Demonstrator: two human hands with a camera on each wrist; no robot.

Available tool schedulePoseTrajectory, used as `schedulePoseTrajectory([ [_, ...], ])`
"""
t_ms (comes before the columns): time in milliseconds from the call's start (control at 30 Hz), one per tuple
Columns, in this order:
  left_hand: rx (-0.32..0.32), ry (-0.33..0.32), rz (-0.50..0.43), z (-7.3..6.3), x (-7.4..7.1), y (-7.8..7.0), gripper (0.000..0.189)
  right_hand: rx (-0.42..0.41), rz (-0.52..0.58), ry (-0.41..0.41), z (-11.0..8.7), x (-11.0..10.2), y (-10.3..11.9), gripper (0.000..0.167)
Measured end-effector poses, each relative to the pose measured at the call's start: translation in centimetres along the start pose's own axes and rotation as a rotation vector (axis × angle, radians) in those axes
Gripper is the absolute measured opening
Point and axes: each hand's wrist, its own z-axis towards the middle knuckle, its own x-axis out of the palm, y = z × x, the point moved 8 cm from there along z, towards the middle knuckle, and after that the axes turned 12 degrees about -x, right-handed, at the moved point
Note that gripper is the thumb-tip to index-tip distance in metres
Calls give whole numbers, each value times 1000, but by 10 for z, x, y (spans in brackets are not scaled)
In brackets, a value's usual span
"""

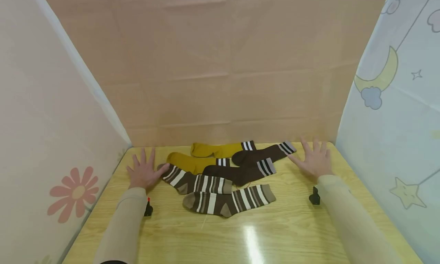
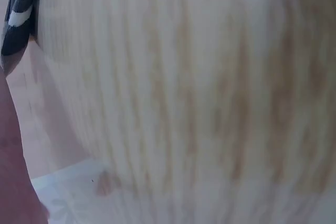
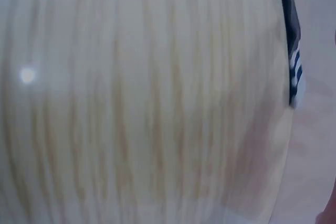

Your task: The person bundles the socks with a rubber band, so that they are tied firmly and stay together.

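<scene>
Several socks lie flat and overlapping on the table in the head view. Farthest back are a mustard sock (image 1: 216, 150) and a dark brown sock (image 1: 259, 155), both with striped cuffs. In front of them lie a second mustard sock (image 1: 192, 163) and a second dark brown sock (image 1: 237, 174). Two brown-and-white striped socks, the left one (image 1: 203, 182) and the nearest one (image 1: 228, 201), are closest to me. My left hand (image 1: 144, 171) is spread, its thumb overlapping the left striped sock's toe. The right hand (image 1: 314, 161) spreads its fingers beside the back brown sock's cuff.
The wood-grain table (image 1: 172, 237) meets a tan backdrop (image 1: 227, 76) at the back. Pale printed panels stand at the left (image 1: 44, 103) and right (image 1: 395, 134). Small black wrist devices show beside the left sleeve (image 1: 148, 209) and the right sleeve (image 1: 314, 196).
</scene>
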Motion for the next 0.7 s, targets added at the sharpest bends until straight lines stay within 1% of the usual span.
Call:
schedulePoseTrajectory([
  [100,-22,59,-29,-1,5,1,107,-37,67,-4,5,7,11,94],
  [200,-30,88,-61,-1,8,2,106,-67,107,-7,10,13,25,92],
  [267,-27,99,-84,-1,8,1,105,-89,142,-11,13,15,39,90],
  [333,-27,116,-99,-1,8,0,104,-121,176,-29,16,14,55,85],
  [467,-29,135,-115,-2,5,-1,103,-207,255,-92,22,10,92,67],
  [533,-30,133,-120,-2,4,-2,102,-254,285,-120,23,9,111,58],
  [633,-31,114,-153,0,2,-3,100,-315,331,-100,22,9,142,48],
  [700,-29,108,-201,1,0,-6,94,-370,347,-85,20,9,162,43],
])
